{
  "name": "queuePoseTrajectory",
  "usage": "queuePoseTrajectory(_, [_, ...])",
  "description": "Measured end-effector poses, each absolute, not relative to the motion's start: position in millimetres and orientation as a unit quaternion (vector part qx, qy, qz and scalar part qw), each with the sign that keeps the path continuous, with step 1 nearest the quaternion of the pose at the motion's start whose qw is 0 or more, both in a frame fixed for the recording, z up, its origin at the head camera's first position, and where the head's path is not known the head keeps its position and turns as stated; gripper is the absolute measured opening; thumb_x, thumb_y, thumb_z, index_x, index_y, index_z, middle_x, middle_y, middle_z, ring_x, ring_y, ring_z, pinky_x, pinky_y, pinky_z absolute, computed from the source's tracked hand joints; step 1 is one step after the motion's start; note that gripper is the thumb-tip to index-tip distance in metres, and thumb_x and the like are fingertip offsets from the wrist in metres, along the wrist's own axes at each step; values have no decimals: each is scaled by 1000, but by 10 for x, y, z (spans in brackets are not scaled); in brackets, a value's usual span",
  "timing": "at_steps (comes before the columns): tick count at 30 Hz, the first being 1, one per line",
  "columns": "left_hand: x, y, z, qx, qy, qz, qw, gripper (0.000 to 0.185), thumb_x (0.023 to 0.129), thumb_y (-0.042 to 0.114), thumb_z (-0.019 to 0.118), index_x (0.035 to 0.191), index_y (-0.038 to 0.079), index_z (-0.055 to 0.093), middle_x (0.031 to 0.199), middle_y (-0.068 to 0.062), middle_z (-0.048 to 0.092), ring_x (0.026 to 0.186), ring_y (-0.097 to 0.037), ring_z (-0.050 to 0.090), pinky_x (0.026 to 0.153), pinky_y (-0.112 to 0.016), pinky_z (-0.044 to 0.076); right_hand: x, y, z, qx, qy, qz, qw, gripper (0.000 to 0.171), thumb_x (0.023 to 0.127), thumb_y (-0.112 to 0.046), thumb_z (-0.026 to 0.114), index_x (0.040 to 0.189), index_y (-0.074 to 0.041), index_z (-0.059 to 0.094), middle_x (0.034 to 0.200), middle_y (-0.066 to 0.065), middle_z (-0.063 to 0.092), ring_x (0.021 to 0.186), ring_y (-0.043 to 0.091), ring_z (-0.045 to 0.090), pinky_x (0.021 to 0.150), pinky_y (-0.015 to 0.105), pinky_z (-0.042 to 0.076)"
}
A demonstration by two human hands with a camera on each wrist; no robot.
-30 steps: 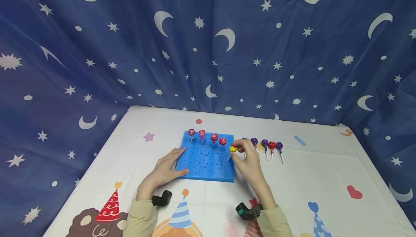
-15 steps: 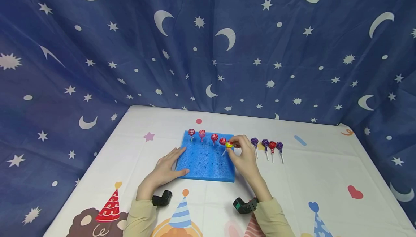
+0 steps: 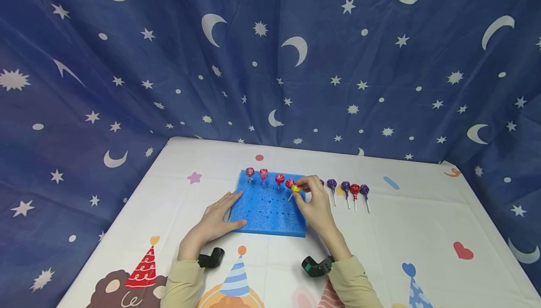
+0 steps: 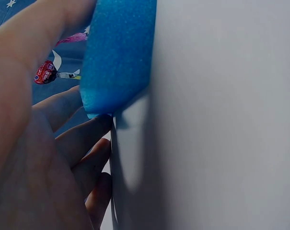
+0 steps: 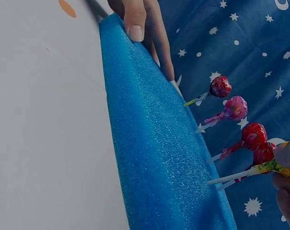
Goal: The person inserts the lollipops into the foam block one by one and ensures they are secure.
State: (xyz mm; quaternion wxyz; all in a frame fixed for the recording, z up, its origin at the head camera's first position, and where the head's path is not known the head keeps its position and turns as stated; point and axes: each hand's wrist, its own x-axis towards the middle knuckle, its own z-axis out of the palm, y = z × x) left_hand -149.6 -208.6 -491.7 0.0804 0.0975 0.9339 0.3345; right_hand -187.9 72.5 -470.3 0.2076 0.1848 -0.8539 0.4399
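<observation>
A blue foam board [image 3: 266, 221] dotted with small holes lies on the table. My right hand [image 3: 319, 211] pinches a yellow-wrapped lollipop [image 3: 296, 188] by its head, over the board's far right part. Its white stick slants down to the foam in the right wrist view; whether the tip is in a hole I cannot tell. Along the far edge stand a red lollipop [image 5: 221, 86], a pink one [image 5: 236, 108] and two more red ones, the last partly covered by the yellow wrapper. My left hand [image 3: 214, 217] rests against the board's left side, thumb at its near corner.
Right of the board lie several purple lollipops [image 3: 331, 184] and a red lollipop [image 3: 354, 189], sticks toward me; one is partly hidden behind my right hand. A white party-print cloth [image 3: 405, 223] covers the table. Behind hangs a dark blue star-and-moon curtain [image 3: 236, 87].
The right hand has carried the yellow lollipop left and slightly away from me, from the board's right edge to beside the rightmost standing red one. The left hand stays put.
</observation>
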Motion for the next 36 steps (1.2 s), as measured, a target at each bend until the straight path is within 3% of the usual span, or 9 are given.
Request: queuePoseTrajectory(36, [-1486, -2075, -4885, 94, 933, 336, 87, 83, 84, 44, 69, 152, 19, 30, 158, -12, 31, 149, -35, 19, 114, -65, 16, -1841, 621, -4758, 211, -864, 400, 221, 28, 80, -1, 74, 104, -9, 63, 100, 3, 62, 91, 16, 61, 78, 33, 55])
